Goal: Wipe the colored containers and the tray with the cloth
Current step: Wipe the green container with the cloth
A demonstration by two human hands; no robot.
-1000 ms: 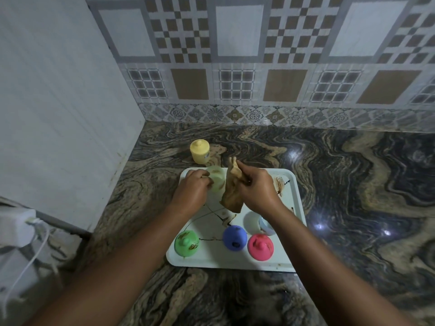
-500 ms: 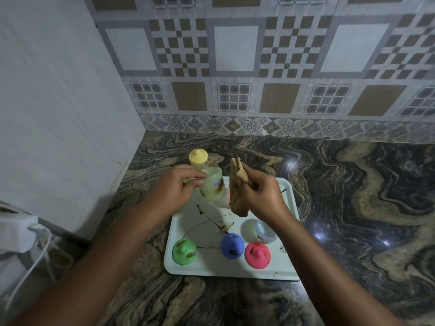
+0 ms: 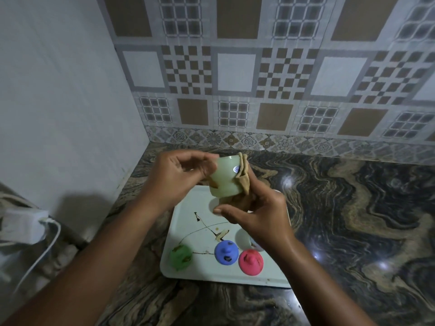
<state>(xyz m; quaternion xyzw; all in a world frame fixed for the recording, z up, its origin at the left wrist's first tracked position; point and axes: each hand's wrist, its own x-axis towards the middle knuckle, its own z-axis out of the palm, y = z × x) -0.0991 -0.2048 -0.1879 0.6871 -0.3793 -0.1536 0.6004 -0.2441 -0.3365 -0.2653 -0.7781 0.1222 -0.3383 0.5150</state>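
Observation:
A pale green container [image 3: 224, 180] is held up above the white tray [image 3: 188, 215], gripped at its top by my left hand [image 3: 179, 175]. My right hand [image 3: 256, 212] clutches a tan cloth [image 3: 243, 177] and presses it against the container's right side. On the tray's near edge stand a green container [image 3: 181, 256], a blue one [image 3: 226, 251] and a pink one [image 3: 250, 261], all smeared with brown. A light blue container [image 3: 255, 245] is mostly hidden behind my right wrist. Brown streaks cross the tray.
The tray lies on a dark marbled counter [image 3: 353, 220] in a corner, with a plain wall on the left and patterned tiles behind. A white charger with cable [image 3: 23, 227] sits at the left edge.
My left hand has lifted the pale green container off the tray and higher toward the camera. My right hand brought the cloth against it. The yellow container is now hidden behind my hands.

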